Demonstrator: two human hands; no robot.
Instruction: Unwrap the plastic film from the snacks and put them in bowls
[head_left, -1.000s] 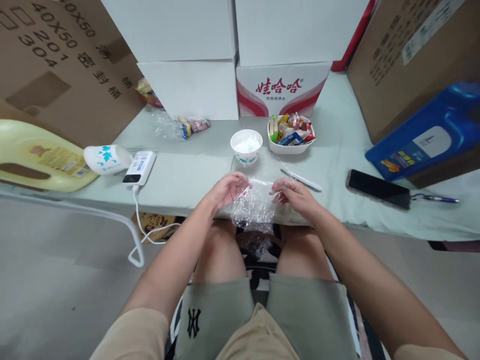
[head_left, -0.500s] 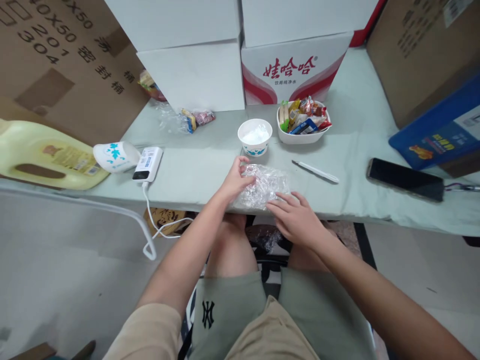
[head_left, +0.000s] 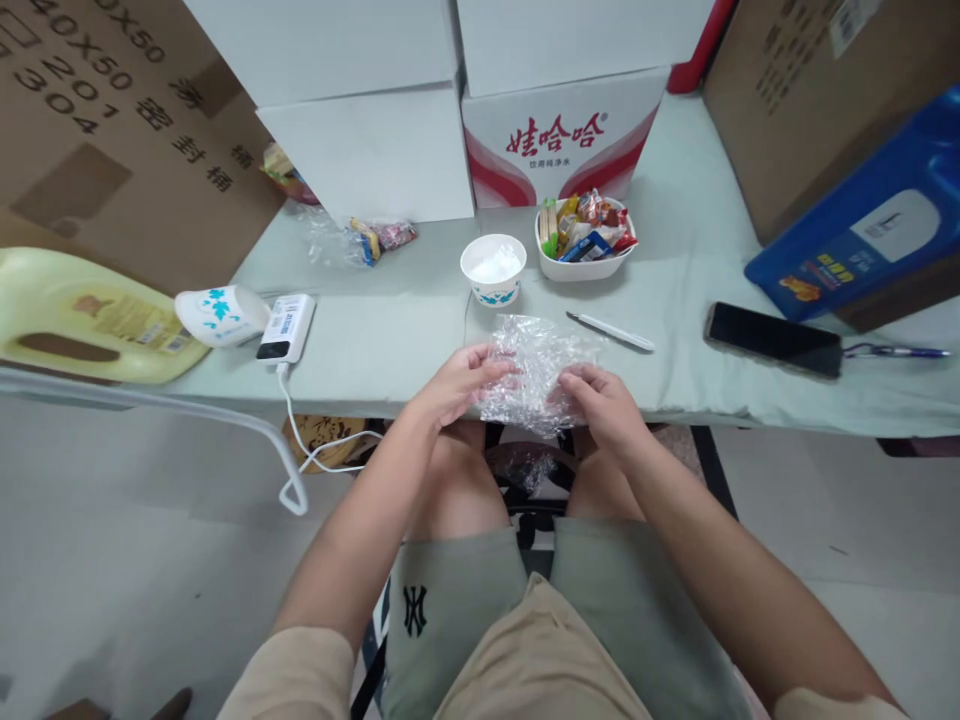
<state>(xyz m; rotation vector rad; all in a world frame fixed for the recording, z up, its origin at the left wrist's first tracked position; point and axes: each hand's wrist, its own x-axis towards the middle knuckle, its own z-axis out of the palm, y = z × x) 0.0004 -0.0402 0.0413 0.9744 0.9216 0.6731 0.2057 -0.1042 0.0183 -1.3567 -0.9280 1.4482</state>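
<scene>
A crinkled sheet of clear plastic wrap (head_left: 531,375) spans the space between my hands at the table's front edge. My left hand (head_left: 466,382) grips its left side, thumb and fingers closed on the film. On the right side, my right hand (head_left: 598,393) pinches the film between thumb and fingers. Just beyond the wrap stands a paper cup (head_left: 495,292) with a blue leaf pattern and something whitish inside. A white-handled craft knife (head_left: 611,331) lies to the right of the wrap, apart from both hands.
A white bowl (head_left: 585,270) of wrapped snacks sits behind the knife. To the right lie a phone (head_left: 774,340) and a blue jug (head_left: 862,225). On the left are a power bank (head_left: 286,328), a tipped paper cup (head_left: 221,315) and a yellow jug (head_left: 97,345). Boxes (head_left: 375,155) line the back.
Both hands have closed on the plastic wrap, which is lifted and spread somewhat more. My right hand has turned from lying flat to pinching. The view has shifted slightly.
</scene>
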